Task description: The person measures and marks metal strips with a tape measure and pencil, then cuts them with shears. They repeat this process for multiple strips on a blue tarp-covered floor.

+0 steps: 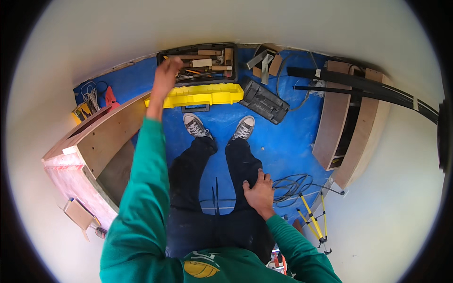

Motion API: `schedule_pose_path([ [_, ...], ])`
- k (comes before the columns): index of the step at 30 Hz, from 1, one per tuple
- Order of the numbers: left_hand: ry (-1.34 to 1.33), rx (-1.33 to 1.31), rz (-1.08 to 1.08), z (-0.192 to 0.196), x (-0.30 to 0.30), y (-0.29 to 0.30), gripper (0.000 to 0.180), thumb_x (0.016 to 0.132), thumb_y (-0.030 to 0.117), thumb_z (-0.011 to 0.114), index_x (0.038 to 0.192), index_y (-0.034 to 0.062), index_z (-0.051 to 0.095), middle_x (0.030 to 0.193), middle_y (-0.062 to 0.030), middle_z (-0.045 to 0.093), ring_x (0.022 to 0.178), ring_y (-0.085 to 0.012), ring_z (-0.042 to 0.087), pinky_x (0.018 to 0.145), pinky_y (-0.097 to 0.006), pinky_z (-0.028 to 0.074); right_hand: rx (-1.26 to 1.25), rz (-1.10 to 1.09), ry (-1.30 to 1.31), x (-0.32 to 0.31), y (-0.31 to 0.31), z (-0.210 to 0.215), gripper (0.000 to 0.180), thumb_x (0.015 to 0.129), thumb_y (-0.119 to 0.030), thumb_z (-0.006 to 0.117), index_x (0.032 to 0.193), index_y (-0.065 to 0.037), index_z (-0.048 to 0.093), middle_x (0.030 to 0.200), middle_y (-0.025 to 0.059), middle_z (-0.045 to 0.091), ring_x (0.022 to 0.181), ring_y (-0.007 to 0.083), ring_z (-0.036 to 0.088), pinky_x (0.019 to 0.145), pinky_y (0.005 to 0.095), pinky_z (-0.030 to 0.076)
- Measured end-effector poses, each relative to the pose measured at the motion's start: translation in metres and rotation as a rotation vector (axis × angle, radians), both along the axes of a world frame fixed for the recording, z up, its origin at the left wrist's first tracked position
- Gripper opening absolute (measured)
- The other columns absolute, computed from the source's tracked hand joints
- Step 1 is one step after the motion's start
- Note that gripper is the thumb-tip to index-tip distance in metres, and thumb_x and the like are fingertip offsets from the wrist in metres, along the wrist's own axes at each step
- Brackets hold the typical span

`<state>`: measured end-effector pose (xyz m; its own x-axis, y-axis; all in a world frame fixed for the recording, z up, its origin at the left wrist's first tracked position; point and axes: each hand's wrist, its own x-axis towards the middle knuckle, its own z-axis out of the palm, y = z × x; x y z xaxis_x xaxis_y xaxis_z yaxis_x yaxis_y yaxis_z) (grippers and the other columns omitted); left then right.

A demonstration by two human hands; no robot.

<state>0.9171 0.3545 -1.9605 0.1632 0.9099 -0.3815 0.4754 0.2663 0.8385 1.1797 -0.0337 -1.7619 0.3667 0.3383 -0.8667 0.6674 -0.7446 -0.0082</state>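
My left hand (167, 74) is stretched out over the left end of an open black toolbox (161, 58) by the wall. Its fingers are blurred, so whether they grip anything does not show. Inside the box lie several tools, among them a hammer (207, 62) with a pale handle and other wooden-handled tools. In front of the box is a long yellow tray-like part (203, 98), partly behind my left wrist. Beside that, to the right, a black tool tray (265, 100) lies askew. My right hand (260, 192) rests on my right leg with its fingers apart, holding nothing.
A wooden cabinet (111, 137) stands at left, with cables (90, 97) behind it. At right are wooden panels (332, 118) and long black strips (363, 87). A coiled cable (295, 186) and a yellow tripod (312, 217) lie near my right leg. Blue sheeting (283, 141) covers the floor.
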Motion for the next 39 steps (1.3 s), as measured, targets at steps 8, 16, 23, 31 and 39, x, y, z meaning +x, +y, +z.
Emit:
schedule_pose_path([
  [8, 0.936, 0.000, -0.961, -0.248, -0.026, 0.063, 0.057, 0.116, 0.042, 0.044, 0.129, -0.0060, 0.073, 0.124, -0.0311, 0.074, 0.120, -0.0478, 0.070, 0.109, -0.056, 0.053, 0.155, -0.036, -0.020, 0.023, 0.014, -0.021, 0.080, 0.091, -0.039, 0.075, 0.156, -0.001, 0.047, 0.136, 0.0238, 0.057, 0.127, 0.0447, 0.058, 0.099, 0.0627, 0.051],
  [16, 0.920, -0.153, -0.534, -0.246, -0.010, 0.055, 0.054, 0.113, 0.044, 0.054, 0.125, -0.0041, 0.073, 0.132, -0.0257, 0.072, 0.119, -0.0448, 0.071, 0.103, -0.052, 0.057, 0.163, 0.019, -0.017, 0.028, 0.024, -0.024, 0.076, 0.092, -0.038, 0.074, 0.154, -0.001, 0.050, 0.131, 0.0232, 0.061, 0.122, 0.0450, 0.061, 0.096, 0.0623, 0.051],
  [23, 1.038, 0.802, -0.187, -0.060, 0.002, 0.021, 0.017, 0.101, 0.023, 0.064, 0.107, 0.0100, 0.072, 0.095, -0.0123, 0.070, 0.089, -0.0311, 0.075, 0.080, -0.044, 0.063, 0.045, 0.145, -0.030, 0.015, 0.041, 0.004, 0.076, 0.093, -0.037, 0.074, 0.155, -0.001, 0.050, 0.140, 0.0235, 0.060, 0.133, 0.0445, 0.058, 0.109, 0.0615, 0.048],
  [31, 0.329, 0.239, 0.147, 0.277, 0.048, -0.242, 0.014, 0.101, 0.018, 0.068, 0.099, 0.0048, 0.067, 0.095, -0.0170, 0.062, 0.087, -0.0402, 0.068, 0.072, -0.048, 0.057, 0.057, 0.409, 0.183, 0.013, 0.038, 0.000, 0.073, 0.097, -0.037, 0.071, 0.157, -0.002, 0.050, 0.165, 0.0232, 0.048, 0.152, 0.0455, 0.044, 0.125, 0.0555, 0.038],
  [39, 0.316, -0.210, 0.736, 0.427, 0.004, -0.578, 0.021, 0.105, 0.024, 0.067, 0.103, 0.0033, 0.070, 0.103, -0.0170, 0.066, 0.100, -0.0428, 0.067, 0.087, -0.053, 0.055, -0.239, 0.917, 0.604, 0.124, 0.056, 0.022, 0.048, 0.100, -0.034, 0.069, 0.129, 0.004, 0.071, 0.112, 0.0211, 0.079, 0.103, 0.0376, 0.076, 0.091, 0.0420, 0.060],
])
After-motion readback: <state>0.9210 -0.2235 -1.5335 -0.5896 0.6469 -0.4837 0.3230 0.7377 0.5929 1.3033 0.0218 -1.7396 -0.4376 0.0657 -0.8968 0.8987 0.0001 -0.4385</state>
